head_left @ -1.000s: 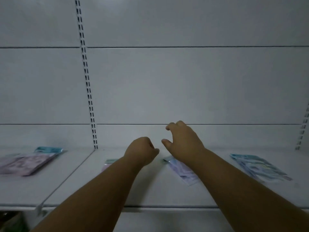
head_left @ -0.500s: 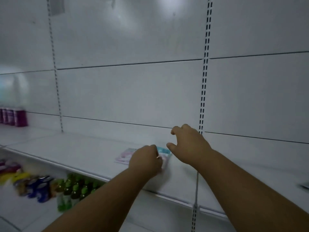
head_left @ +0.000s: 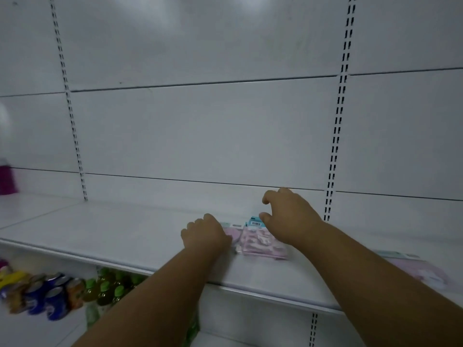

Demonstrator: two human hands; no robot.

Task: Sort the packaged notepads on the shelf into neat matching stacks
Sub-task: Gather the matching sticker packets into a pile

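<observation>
Hands-wise, your left hand [head_left: 204, 234] curls onto pink plastic-wrapped notepads [head_left: 260, 242] on the white metal shelf [head_left: 125, 229]; your right hand [head_left: 288, 216] hovers, fingers loosely bent.

Both forearms are bare, with no sleeves showing. The left hand [head_left: 204, 236] and right hand [head_left: 290, 216] wear nothing.

The shelf [head_left: 125, 236] and its back panel [head_left: 200, 126] are showing plain white, the notepads [head_left: 260, 242] are showing pale pink with teal headers, and below, cans [head_left: 50, 296] are showing blue and orange beside green-capped bottles [head_left: 110, 289].
</observation>
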